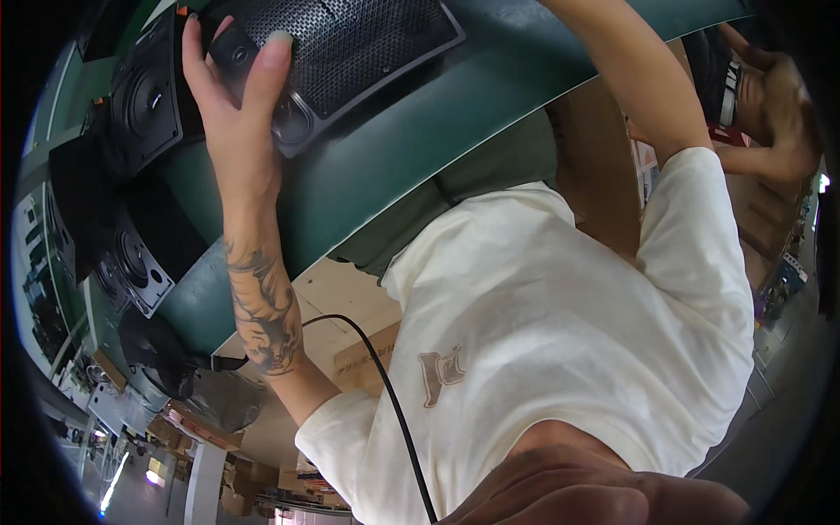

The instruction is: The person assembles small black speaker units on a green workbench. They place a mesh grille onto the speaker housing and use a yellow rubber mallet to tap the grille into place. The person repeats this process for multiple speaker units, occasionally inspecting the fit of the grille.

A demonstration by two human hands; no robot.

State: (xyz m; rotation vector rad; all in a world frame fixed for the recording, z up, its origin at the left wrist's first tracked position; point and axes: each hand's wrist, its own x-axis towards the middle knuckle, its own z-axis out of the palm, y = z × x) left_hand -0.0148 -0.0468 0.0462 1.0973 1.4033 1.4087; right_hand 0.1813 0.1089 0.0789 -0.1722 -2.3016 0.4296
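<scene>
A black speaker with a mesh grille (350,57) lies on the dark green tabletop (385,184) at the top of the view. My left hand (232,87) grips its left end. The thumb presses on the grille side, while the fingers reach over the far edge of the end. Rounded black corner pieces with round recesses show beside the thumb and between thumb and fingers. My right forearm stretches up past the top edge, so my right hand is out of sight.
Black speaker boxes (144,92) with exposed round cones stand left of my hand, another (136,258) lower down. A black cable (385,376) hangs before my shirt. Cardboard (604,166) stands under the table's edge. Another person's arm (779,114) shows at the far right.
</scene>
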